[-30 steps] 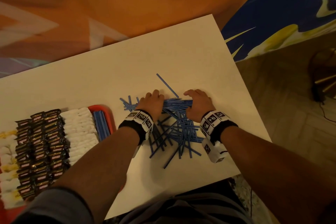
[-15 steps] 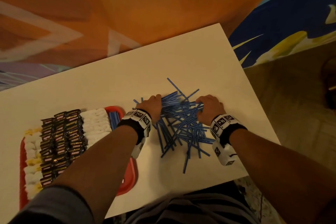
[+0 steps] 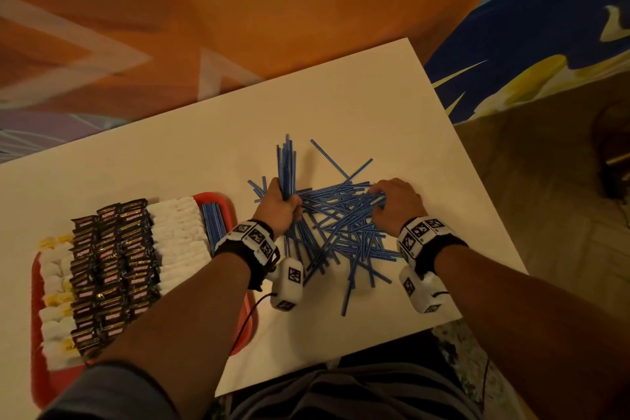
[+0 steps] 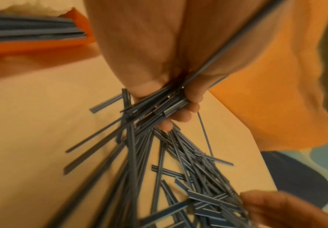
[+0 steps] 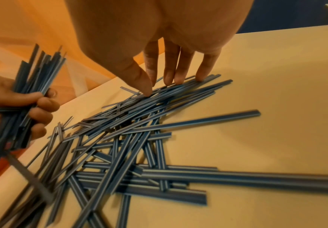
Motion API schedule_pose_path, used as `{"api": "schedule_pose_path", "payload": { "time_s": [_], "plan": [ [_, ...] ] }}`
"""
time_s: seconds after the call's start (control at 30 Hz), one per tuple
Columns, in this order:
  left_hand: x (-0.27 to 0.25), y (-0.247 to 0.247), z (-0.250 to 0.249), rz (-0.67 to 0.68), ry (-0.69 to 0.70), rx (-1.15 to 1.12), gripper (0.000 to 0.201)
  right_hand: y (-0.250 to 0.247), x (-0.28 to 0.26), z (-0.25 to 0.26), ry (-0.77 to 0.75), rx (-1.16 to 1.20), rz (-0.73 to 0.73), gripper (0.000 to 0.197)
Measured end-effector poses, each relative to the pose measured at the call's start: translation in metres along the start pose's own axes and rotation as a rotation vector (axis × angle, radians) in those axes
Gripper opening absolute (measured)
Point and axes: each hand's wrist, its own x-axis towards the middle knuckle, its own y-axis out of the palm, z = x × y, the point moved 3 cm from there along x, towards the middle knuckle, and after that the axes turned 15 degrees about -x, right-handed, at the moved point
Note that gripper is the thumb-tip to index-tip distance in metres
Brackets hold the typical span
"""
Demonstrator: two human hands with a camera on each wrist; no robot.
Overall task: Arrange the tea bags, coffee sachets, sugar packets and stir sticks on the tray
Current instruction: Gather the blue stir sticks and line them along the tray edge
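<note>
Nearest the person, a red tray point(image 3: 37, 351) sits at the left edge of the white table point(image 3: 341, 106), filled in rows: white sugar packets point(image 3: 179, 239), dark coffee sachets point(image 3: 112, 269) and pale tea bags point(image 3: 54, 269) at its far left, with a few blue stir sticks point(image 3: 213, 225) laid straight along its right side. Just right of the tray, the left hand point(image 3: 278, 208) is clenched around a bundle of stir sticks point(image 3: 286, 164) that stands nearly upright from the fist, its lower ends still among the loose ones. Between the two hands lies the scattered pile of blue sticks point(image 3: 337, 232), crossing one another on the table. The right hand point(image 3: 397, 203) has its fingers point(image 5: 169, 72) extended, tips pressing down on the pile's far edge, grasping nothing. Beyond the table hangs an orange patterned cloth point(image 3: 238, 10).
</note>
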Motion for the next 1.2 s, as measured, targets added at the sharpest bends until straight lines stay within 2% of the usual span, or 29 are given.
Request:
{"api": "schedule_pose_path", "payload": {
  "time_s": [0.17, 0.27, 0.37, 0.47, 0.53, 0.6, 0.63, 0.73, 0.87, 1.0, 1.13, 1.2],
  "plan": [
    [0.001, 0.003, 0.005, -0.155, 0.035, -0.178, 0.027, -0.005, -0.006, 0.012, -0.048, 0.035, -0.049, 0.026],
    [0.002, 0.006, 0.006, -0.21, 0.003, -0.313, 0.025, -0.009, -0.007, 0.034, -0.115, 0.179, -0.033, 0.022],
    [0.001, 0.011, 0.005, -0.264, -0.018, -0.472, 0.019, -0.012, -0.014, 0.065, -0.15, 0.283, 0.14, 0.035],
    [-0.002, 0.017, 0.0, -0.287, -0.069, -0.659, 0.022, -0.006, -0.019, 0.089, -0.21, 0.194, 0.331, 0.052],
    [-0.003, 0.019, -0.001, -0.293, -0.093, -0.732, 0.034, 0.001, -0.021, 0.095, -0.247, 0.162, 0.464, 0.043],
    [-0.004, 0.019, -0.001, -0.303, -0.088, -0.793, 0.047, 0.005, -0.021, 0.097, -0.285, 0.122, 0.514, 0.035],
    [-0.005, 0.019, -0.003, -0.305, -0.073, -0.822, 0.046, 0.004, -0.02, 0.098, -0.305, 0.096, 0.508, 0.035],
    [-0.007, 0.016, -0.01, -0.31, -0.033, -0.909, 0.025, 0.001, -0.021, 0.098, -0.322, 0.098, 0.448, 0.031],
    [-0.006, 0.007, -0.014, -0.309, -0.08, -1.031, 0.026, -0.006, -0.021, 0.097, -0.306, 0.081, 0.442, 0.029],
    [-0.005, -0.004, -0.019, -0.302, -0.108, -1.1, 0.022, -0.02, -0.025, 0.09, -0.359, -0.031, 0.395, 0.03],
    [0.0, -0.012, -0.017, -0.345, -0.152, -1.18, 0.025, -0.027, -0.033, 0.076, -0.348, 0.0, 0.421, 0.029],
    [0.002, -0.013, -0.016, -0.376, -0.172, -1.205, 0.026, -0.03, -0.035, 0.071, -0.347, -0.005, 0.389, 0.028]
  ]
}}
